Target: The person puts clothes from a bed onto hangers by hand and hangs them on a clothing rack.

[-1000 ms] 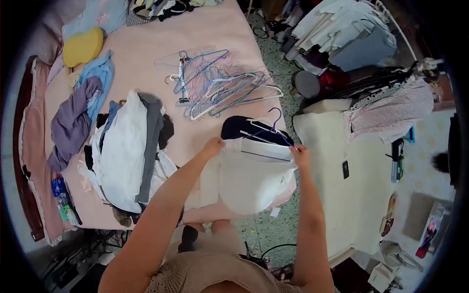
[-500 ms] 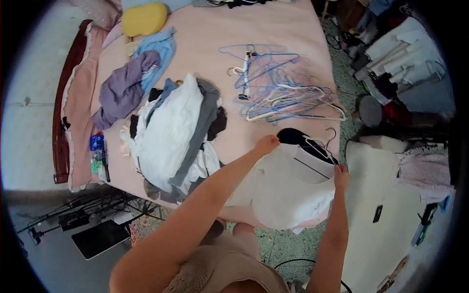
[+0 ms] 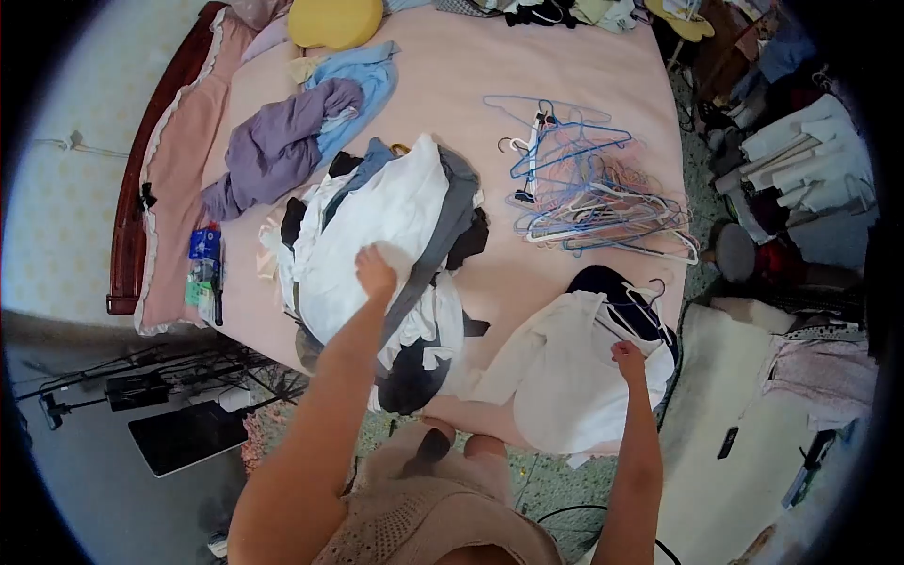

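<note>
My left hand (image 3: 377, 272) is over the white garment (image 3: 377, 202) on top of the clothes pile, its fingers slightly apart; whether they touch the cloth is unclear. My right hand (image 3: 631, 361), fingers curled with nothing visible in them, is above a white long-sleeved top (image 3: 570, 395) at the bed's near edge. A white hanger (image 3: 643, 306) sits in the top's neck, its hook sticking out. Dark navy clothing (image 3: 603, 281) lies beneath the top. Grey cloth (image 3: 438, 226) and several dark pieces show around the pile.
Tangled blue, pink and white hangers (image 3: 603, 193) lie on the pink bedspread (image 3: 452, 71). Purple clothing (image 3: 287, 141), light blue clothing (image 3: 363, 85) and a yellow cushion (image 3: 334, 21) are at the far left. A tablet-like screen (image 3: 186, 438) stands beside the bed at lower left.
My left hand has let go of the white top's neckline and moved left onto the clothes pile. My right hand has come off the top's shoulder. The view has shifted.
</note>
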Demonstrator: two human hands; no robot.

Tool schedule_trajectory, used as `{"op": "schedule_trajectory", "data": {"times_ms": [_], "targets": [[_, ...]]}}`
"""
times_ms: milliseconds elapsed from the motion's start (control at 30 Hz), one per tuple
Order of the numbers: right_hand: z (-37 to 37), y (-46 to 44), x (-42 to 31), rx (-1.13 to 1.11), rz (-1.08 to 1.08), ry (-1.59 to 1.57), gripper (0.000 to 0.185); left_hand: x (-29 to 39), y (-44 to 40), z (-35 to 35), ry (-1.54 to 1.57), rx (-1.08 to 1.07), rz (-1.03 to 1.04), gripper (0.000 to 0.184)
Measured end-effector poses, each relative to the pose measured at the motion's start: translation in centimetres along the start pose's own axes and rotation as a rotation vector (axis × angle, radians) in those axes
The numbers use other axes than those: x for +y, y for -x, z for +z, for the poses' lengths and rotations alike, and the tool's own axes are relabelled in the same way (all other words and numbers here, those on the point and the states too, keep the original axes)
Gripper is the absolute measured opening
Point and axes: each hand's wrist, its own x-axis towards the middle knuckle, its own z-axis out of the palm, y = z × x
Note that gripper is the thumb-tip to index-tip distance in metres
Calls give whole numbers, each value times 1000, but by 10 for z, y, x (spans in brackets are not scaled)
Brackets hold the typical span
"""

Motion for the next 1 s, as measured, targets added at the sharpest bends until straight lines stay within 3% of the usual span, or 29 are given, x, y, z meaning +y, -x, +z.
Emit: {"op": "schedule_trajectory", "data": {"times_ms": [167,333,367,433,467,500,567,667,733,833,900,933,967,1000], "targets": [[24,13,-26,-42,15,-6,24,-75,-16,-2,-102,-362,-106,27],[67,32,-86,-88,-55,130,23,-70,2,-2,190,-199,28,12],[80,37,-105,-108,-73,128,23,-66,12,-2,402,-156,81,9],[122,31,-112,-197,-86,-82,28,-56,25,-3,670,-428,229,9],[137,45,-151,-264,-50,-167,30,-52,34,-4,788,-540,355,10],[154,51,-179,-361,108,-221,36,-44,49,-20,1020,-663,403,8],[191,71,-233,-356,190,-377,39,-32,71,-30,1210,-928,615,10],[233,86,-278,-310,267,-556,42,-17,108,-90,1144,-1005,845,14],[258,80,-278,-296,-7,-622,49,-13,130,-110,1071,-1188,820,16],[247,97,-286,-232,72,-669,47,-18,138,-110,1173,-1217,859,17],[231,101,-281,-140,134,-610,43,-18,138,-76,1658,-1074,269,18],[221,99,-267,-150,197,-668,43,-22,124,-58,1582,-1067,58,17],[212,101,-257,-158,258,-728,43,-24,111,-52,1309,-855,52,19],[199,113,-259,-133,247,-728,43,-26,107,-50,1445,-826,-23,21]]}}
